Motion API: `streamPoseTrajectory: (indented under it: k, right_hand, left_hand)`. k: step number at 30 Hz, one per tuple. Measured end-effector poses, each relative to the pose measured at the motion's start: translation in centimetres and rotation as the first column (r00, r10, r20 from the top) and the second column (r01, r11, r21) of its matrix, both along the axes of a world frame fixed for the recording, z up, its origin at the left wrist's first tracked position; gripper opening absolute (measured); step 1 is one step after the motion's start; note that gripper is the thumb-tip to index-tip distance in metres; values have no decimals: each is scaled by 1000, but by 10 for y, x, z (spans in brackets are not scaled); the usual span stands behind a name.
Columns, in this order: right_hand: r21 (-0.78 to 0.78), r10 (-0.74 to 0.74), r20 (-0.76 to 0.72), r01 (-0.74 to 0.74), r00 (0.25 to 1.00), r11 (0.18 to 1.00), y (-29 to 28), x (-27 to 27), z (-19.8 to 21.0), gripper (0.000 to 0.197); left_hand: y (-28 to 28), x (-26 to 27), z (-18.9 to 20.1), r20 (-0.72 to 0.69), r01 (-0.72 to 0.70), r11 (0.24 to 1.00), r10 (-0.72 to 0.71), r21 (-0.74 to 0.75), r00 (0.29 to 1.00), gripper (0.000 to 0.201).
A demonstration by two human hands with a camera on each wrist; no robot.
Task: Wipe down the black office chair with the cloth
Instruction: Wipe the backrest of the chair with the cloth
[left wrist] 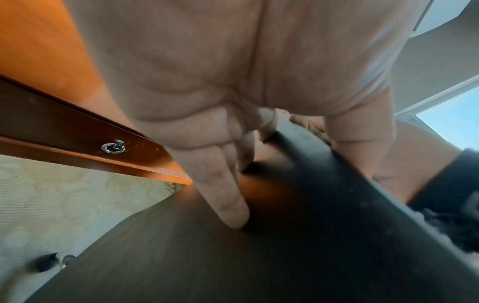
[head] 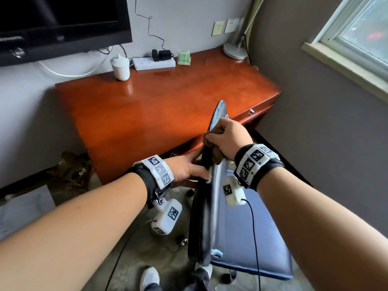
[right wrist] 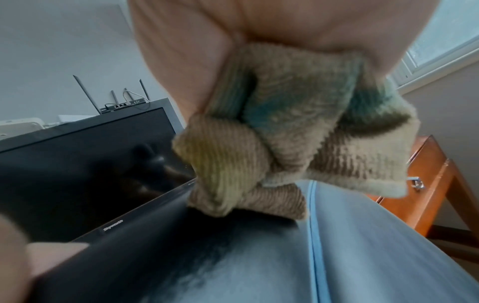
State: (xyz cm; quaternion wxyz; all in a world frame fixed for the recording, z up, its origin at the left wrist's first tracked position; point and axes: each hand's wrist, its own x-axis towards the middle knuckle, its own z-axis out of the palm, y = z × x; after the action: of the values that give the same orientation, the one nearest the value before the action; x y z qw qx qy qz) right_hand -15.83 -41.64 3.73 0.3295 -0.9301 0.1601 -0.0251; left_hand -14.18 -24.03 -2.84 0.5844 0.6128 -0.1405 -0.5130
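Observation:
The black office chair stands beside the desk, its backrest (head: 206, 206) edge-on below me and its seat (head: 252, 238) at the lower right. My right hand (head: 228, 139) grips a bunched beige-brown cloth (head: 212, 152) and presses it on the backrest's top edge. The right wrist view has the cloth (right wrist: 285, 127) wadded under my palm on the glossy backrest (right wrist: 207, 256). My left hand (head: 189, 171) holds the backrest's left side just below the cloth. Its fingers (left wrist: 223, 194) lie along the back of the backrest (left wrist: 311, 225) and its thumb (left wrist: 362, 143) hooks over the edge.
A red-brown wooden desk (head: 168, 106) stands just behind the chair, bearing a white lidded cup (head: 120, 67), a power strip (head: 154, 63) and a lamp base (head: 234, 51). A dark screen (head: 63, 17) hangs at upper left. A wall with a window (head: 357, 38) closes the right side. Castors (head: 184, 240) rest on the carpet.

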Motion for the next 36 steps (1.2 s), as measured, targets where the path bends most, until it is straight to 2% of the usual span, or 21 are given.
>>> streamPoseTrajectory:
  k: [5,8,12,16,20,24,26,32,36]
  right_hand:
    - [0,59,5,-59,998,998,-4,-8,-8,30]
    - [4,75,-7,-75,997,997,-6,-23,-14,28]
    - [-41,52,5,-52,999,998,-10,2,-10,30]
    - [5,-1,17,1,1000,1000,-12,30,-5,30]
    - [-15,24,15,-24,1000,1000,-8,10,-8,34]
    - [-24,99,-26,-100,995,995,-5,-22,-15,30]
    - [-67,112,-36,-114,993,991,-6,-13,-11,30]
    - [-75,2,-13,-3,1000,997,-10,43,-7,29]
    - [-101,10,-29,-13,1000,995,0,14,-5,26]
  left_hand:
    - [-4,11,5,142,20,996,-32,82,989,84]
    - [-5,11,5,112,24,998,-31,59,993,79]
    - [-4,9,8,103,-7,998,0,63,995,76]
    - [-5,17,10,145,18,997,-30,82,989,95]
    - [-6,21,5,143,-10,999,3,42,990,75]
    - [-7,20,-3,105,-7,1000,6,15,994,71]
    - [-7,18,-4,75,-23,1000,22,13,997,71]
    - [-6,21,3,17,-21,999,20,34,1000,71]
    - [-7,24,0,-56,5,1000,-6,-16,998,71]
